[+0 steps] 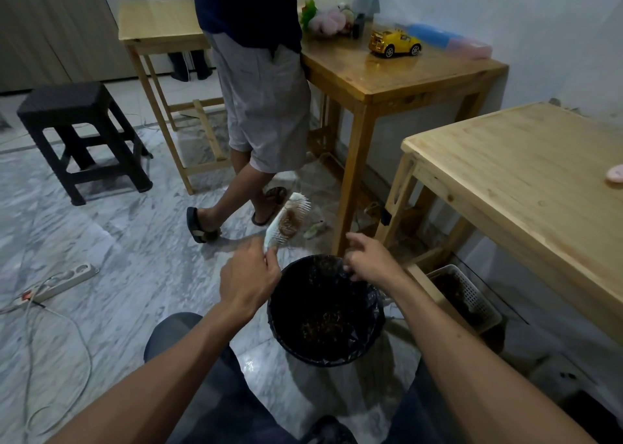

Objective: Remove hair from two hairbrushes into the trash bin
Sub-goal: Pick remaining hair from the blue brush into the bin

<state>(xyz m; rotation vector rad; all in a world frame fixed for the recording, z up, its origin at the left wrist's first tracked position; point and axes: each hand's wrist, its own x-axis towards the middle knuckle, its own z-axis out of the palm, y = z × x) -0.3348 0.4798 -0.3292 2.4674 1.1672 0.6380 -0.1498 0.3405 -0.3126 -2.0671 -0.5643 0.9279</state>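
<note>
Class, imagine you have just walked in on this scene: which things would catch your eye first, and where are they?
First, the pale hairbrush with a brown clump of hair in its bristles, held by its handle in the left hand just beyond the bin. Next, the black-lined trash bin on the marble floor between the person's knees, hair already inside. Farther back, a bright yellow toy car sits on a wooden table.
</note>
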